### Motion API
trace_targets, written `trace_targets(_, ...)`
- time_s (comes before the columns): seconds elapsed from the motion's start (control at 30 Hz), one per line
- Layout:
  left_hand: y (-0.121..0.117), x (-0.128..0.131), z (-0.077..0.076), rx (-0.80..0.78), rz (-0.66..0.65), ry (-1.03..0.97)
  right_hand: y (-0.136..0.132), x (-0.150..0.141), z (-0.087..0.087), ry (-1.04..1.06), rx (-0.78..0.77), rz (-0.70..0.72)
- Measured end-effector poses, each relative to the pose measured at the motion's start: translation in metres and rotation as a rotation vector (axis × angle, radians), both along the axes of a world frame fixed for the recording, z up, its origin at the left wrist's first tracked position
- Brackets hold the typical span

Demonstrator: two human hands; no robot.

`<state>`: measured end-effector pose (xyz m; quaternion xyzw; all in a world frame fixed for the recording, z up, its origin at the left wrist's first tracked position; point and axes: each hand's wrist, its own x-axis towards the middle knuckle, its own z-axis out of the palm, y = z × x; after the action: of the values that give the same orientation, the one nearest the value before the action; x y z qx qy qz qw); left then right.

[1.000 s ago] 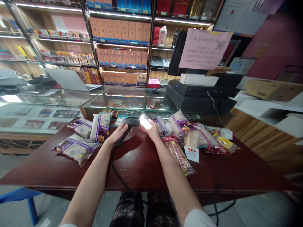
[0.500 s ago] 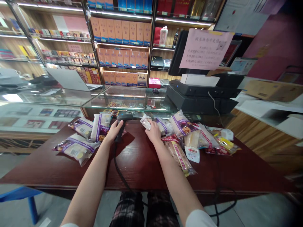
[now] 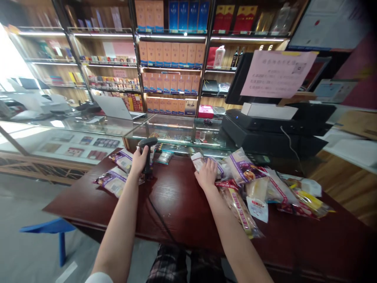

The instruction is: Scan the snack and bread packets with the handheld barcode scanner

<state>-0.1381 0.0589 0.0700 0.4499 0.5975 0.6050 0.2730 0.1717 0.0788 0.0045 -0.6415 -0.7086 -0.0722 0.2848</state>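
My left hand [image 3: 139,161] is closed around the handle of a black barcode scanner [image 3: 148,142], held upright above the table's left part. Beside and behind that hand lie bagged breads with purple-and-white wrappers [image 3: 113,181], partly hidden by my arm. My right hand [image 3: 207,173] lies over a white-and-purple bread bag [image 3: 198,160], its fingers bent across the top. Touching that area is a heap with another purple-banded bread bag [image 3: 240,167] and a long red-and-yellow bread bag [image 3: 235,202]. A small clear packet [image 3: 165,157] lies between the hands, near the back edge.
The dark red table [image 3: 173,196] meets a glass display counter [image 3: 176,122]. A black till with a monitor [image 3: 273,125] and pink notice stands back right. The scanner's cable [image 3: 160,216] runs over the front edge. A blue stool [image 3: 48,226] stands front left.
The view has swung left. My left hand has moved the scanner leftward over the table and turned it more upright. My right hand stays at the bread bag, its fingers now further across it.
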Motion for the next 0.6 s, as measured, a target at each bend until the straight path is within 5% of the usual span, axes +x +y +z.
trace_targets(0.13, -0.003, -0.047, 0.01, -0.05, -0.077, 0.045, 0.002, 0.007, -0.004, -0.038, -0.031, -0.028)
trace_targets(0.3, -0.005, -0.092, -0.007, -0.047, -0.082, -0.073, 0.001, 0.007, -0.006, -0.041, -0.065, 0.009)
trace_targets(0.43, 0.007, -0.1, -0.027, -0.128, -0.15, -0.244, -0.001, -0.002, -0.004, -0.079, -0.009, 0.093)
trace_targets(0.6, 0.021, -0.086, -0.032, -0.115, -0.221, -0.341, -0.007, -0.016, 0.004, -0.043, 0.092, 0.234)
